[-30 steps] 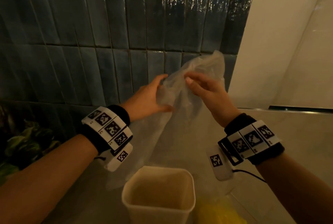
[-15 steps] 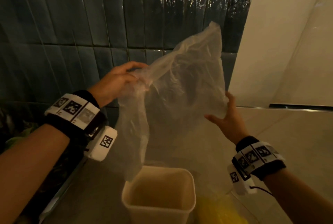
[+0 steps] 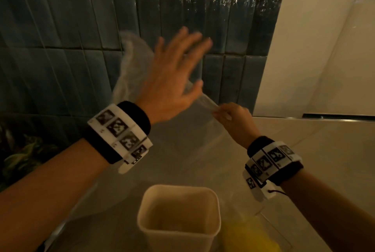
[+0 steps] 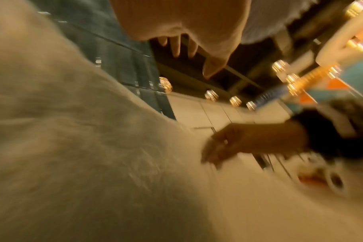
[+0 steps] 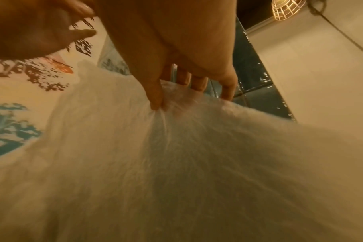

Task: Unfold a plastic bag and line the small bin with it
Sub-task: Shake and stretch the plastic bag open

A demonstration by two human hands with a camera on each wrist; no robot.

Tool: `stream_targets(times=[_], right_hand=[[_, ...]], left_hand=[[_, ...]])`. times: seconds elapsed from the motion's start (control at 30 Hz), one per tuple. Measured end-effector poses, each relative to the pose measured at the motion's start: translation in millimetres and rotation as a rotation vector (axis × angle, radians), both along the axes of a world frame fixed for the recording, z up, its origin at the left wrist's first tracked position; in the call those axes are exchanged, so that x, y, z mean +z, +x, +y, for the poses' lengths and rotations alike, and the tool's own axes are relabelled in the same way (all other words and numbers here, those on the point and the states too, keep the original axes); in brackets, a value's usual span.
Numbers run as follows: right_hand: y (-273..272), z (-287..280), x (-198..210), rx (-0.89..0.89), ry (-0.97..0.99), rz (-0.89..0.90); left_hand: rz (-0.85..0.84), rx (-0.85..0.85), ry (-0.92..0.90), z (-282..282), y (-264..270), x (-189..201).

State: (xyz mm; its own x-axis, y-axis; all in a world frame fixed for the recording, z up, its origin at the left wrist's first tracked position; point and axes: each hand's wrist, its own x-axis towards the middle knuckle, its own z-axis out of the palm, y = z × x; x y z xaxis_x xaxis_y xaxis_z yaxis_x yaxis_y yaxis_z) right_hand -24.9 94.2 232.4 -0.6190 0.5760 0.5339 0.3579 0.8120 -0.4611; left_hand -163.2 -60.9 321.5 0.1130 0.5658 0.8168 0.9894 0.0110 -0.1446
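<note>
A thin translucent plastic bag [image 3: 182, 140] hangs above the counter, billowed and blurred. My right hand [image 3: 216, 111] pinches its upper edge between thumb and fingers, which the right wrist view shows as a puckered fold of bag [image 5: 176, 163] under the right hand [image 5: 157, 104]. My left hand [image 3: 194, 63] is spread with straight fingers in front of the bag's upper part and holds nothing. Whether it touches the film I cannot tell. The left wrist view shows the same: left hand [image 4: 197, 57] with straight fingers, bag [image 4: 72, 147] below. The small cream bin [image 3: 142, 217] stands upright and unlined beneath the bag.
A dark blue tiled wall [image 3: 81, 28] rises close behind the bag, and a cream wall [image 3: 324, 48] joins it on the right. The bin stands on a pale counter [image 3: 324, 150]. Something yellow [image 3: 249, 237] lies right of the bin. Green foliage [image 3: 20, 150] sits at the far left.
My left hand has let go of the bag's top edge and swung right with fingers spread. My right hand has moved from the bag's side to pinching its edge. The bag hangs lower.
</note>
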Motion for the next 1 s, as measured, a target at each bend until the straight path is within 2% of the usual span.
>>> stream_targets(times=[0.07,0.13,0.2,0.3,0.37,0.53,0.67,0.73,0.77,0.83,1.0], right_hand=[[-4,-10,8,0.065,0.023,0.032],[-4,-18,15,0.117,0.027,0.064],[1,-20,16,0.146,-0.002,0.058],[20,-9,5,0.097,-0.064,-0.042],[36,3,-9,0.021,-0.064,-0.130],[73,28,-32,-0.090,-0.081,-0.172],[89,37,-34,-0.151,-0.145,-0.202],[87,36,-29,-0.132,-0.162,-0.191],[84,33,-26,-0.117,-0.166,-0.174],[73,23,-15,-0.076,-0.156,-0.131],[37,-4,16,0.085,-0.089,-0.135]], left_hand=[[0.278,0.092,-0.180,13,4,-14],[0.326,0.210,-0.393,21,1,-32],[0.200,0.246,-0.474,22,-10,-47],[0.149,0.188,-0.383,14,-34,-52],[0.067,0.213,-0.339,6,-54,-47],[-0.211,0.402,-0.298,-19,-106,-37],[-0.418,0.588,-0.344,-34,-131,-41],[-0.389,0.664,-0.469,-33,-128,-46],[-0.340,0.667,-0.563,-31,-122,-49],[-0.262,0.565,-0.707,-21,-101,-55],[-0.185,0.240,-0.729,14,-28,-60]])
